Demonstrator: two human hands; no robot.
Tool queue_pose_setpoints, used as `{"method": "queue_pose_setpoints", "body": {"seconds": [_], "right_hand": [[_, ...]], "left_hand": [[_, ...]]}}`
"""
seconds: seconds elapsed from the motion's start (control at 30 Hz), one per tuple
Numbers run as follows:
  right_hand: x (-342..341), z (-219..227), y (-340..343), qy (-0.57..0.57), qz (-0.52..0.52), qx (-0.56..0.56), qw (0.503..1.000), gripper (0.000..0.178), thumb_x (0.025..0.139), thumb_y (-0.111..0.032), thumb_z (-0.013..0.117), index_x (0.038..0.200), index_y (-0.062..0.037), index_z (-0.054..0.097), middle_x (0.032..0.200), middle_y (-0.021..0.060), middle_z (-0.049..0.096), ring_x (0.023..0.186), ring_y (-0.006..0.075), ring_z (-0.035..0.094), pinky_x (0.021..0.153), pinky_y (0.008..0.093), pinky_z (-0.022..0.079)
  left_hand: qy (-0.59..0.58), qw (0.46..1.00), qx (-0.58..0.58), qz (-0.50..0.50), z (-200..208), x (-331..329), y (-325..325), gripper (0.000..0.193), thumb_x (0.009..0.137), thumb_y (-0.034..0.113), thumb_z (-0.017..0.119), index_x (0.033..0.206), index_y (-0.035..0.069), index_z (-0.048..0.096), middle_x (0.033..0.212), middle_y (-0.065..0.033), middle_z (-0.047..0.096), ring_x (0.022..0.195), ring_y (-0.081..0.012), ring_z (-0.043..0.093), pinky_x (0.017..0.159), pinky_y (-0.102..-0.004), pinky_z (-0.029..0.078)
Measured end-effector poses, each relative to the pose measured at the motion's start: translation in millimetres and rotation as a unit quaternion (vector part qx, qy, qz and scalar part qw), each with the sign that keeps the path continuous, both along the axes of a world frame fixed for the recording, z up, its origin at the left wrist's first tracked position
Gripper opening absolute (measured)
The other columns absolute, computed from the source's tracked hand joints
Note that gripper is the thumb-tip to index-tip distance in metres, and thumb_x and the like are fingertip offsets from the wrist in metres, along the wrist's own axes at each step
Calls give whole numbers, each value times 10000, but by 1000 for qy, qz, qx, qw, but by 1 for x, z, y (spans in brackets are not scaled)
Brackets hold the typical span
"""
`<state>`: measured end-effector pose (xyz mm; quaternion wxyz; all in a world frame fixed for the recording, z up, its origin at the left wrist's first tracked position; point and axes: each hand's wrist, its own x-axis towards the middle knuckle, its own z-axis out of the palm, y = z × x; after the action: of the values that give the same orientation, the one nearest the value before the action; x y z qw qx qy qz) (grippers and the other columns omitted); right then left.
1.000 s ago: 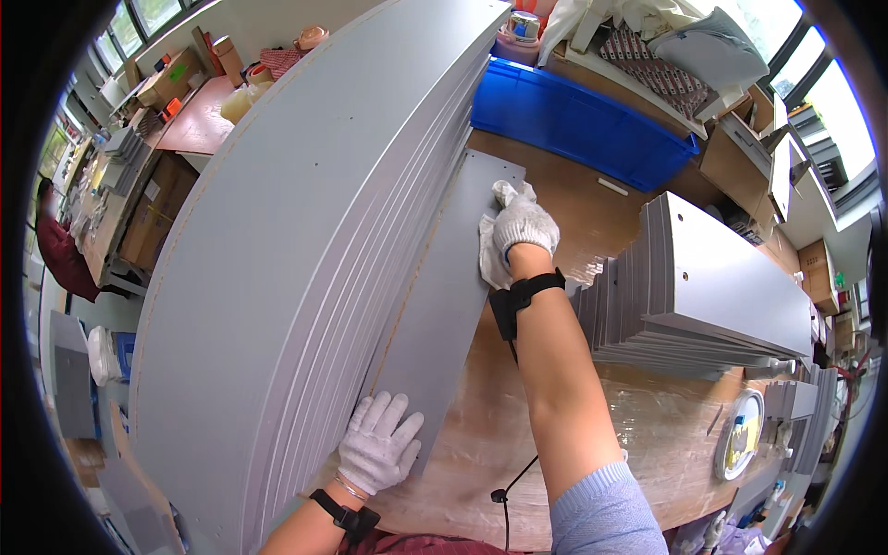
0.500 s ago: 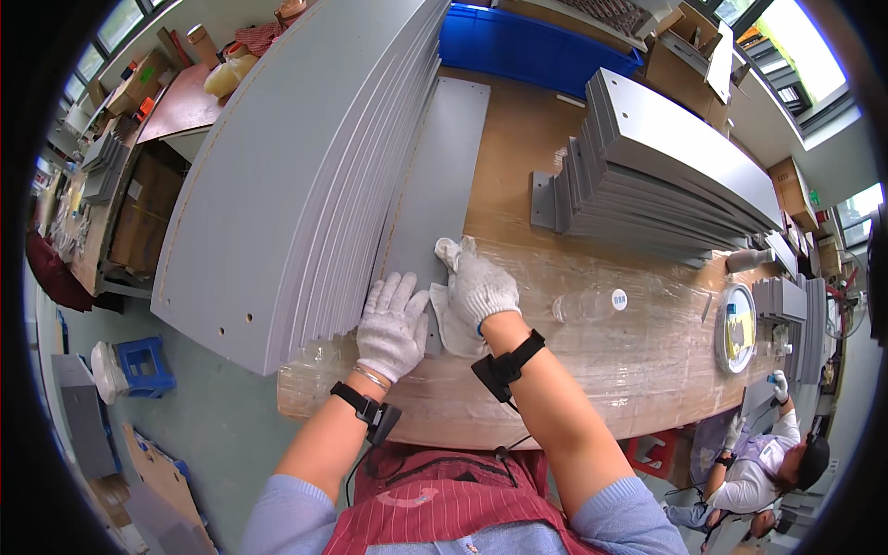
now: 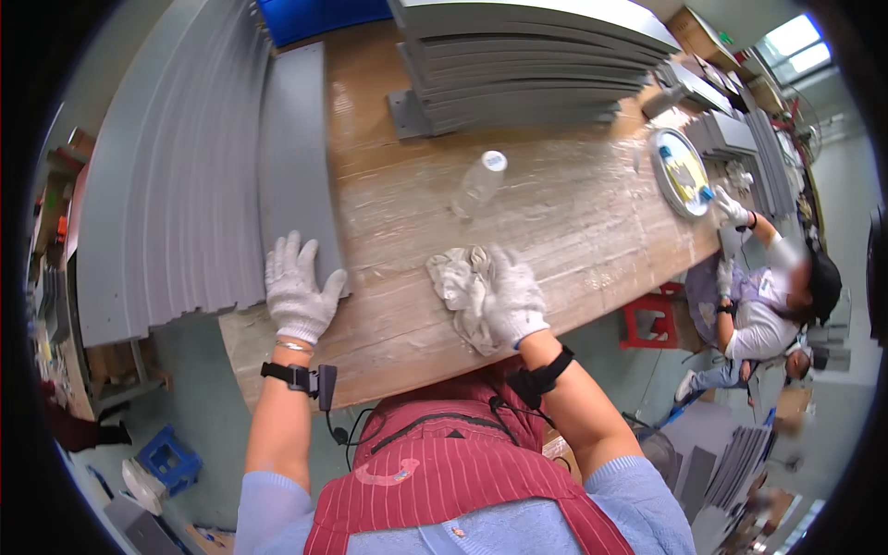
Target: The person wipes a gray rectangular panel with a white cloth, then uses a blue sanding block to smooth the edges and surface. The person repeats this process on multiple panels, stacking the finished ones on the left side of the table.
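Observation:
A long flat grey panel (image 3: 298, 148) lies on the table, just right of a tall stack of similar panels (image 3: 199, 176). My left hand (image 3: 303, 291), in a white knit glove, rests on the panel's near end with its fingers spread and thumb out. To the right of the panel, over the plastic-wrapped tabletop, my gloved right hand (image 3: 513, 301) grips a crumpled white cloth (image 3: 458, 282). Its fingers are slightly blurred and partly behind the cloth. A clear plastic bottle (image 3: 476, 192) with a pale cap lies beyond the cloth.
Another stack of grey panels (image 3: 536, 83) stands at the far side, near a blue bin (image 3: 319, 17). At the table's right are a round white lid (image 3: 659, 176) with blue and yellow items on it and a co-worker (image 3: 763, 282). A red stool (image 3: 650, 319) stands by the table edge.
My view has swung to the right. My right hand has carried the cloth off the panel toward the right. My left hand stays at the panel's near end, its fingers now wider apart.

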<state>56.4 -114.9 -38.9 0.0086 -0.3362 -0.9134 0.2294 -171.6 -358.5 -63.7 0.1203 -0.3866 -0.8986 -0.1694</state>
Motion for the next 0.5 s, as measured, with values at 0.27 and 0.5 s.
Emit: {"method": "queue_pose_setpoints", "body": {"seconds": [0.27,0.5], "right_hand": [[52,-41,-12,77,242,87,963,635,792,-400,709,1382,-253,522,1558,190,335,1424,387,338,1067,571,367],[132,-52,131,112,8,176,978,390,839,-273,646,1219,-186,647,1425,202,502,1353,426,429,1043,549,383]], "left_hand": [[4,998,-56,-33,-4,8,11,707,776,394,744,1378,82,546,1501,-228,431,1400,-447,362,1179,-535,254],[-39,997,-68,22,0,10,23,669,813,314,744,1398,74,525,1513,-208,429,1415,-408,365,1190,-517,243]]}}
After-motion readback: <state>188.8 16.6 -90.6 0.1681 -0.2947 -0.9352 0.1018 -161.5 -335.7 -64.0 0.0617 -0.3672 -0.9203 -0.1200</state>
